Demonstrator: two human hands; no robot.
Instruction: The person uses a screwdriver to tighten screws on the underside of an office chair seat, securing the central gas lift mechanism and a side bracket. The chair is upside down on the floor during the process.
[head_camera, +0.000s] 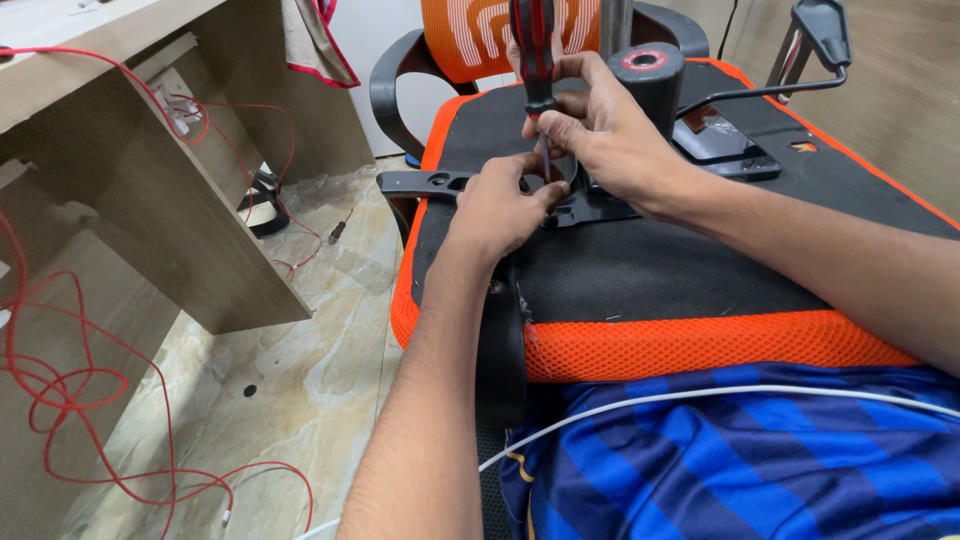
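An office chair lies upturned, its black underside (640, 265) edged with orange mesh (700, 345). My right hand (600, 130) grips a red and black screwdriver (533, 55), held upright with its tip down on the black metal seat plate (600, 205). My left hand (500, 205) rests on the plate beside the tip, fingers pinched around the shaft's lower end. The black gas-lift cylinder (650, 80) stands just behind my right hand.
A black armrest bracket (420, 183) sticks out to the left. A lever (800, 60) rises at the back right. A wooden desk (150, 200) with loose red wires (60, 390) stands at left on the marble floor (300, 380). A white cable (700, 395) crosses my blue striped shirt.
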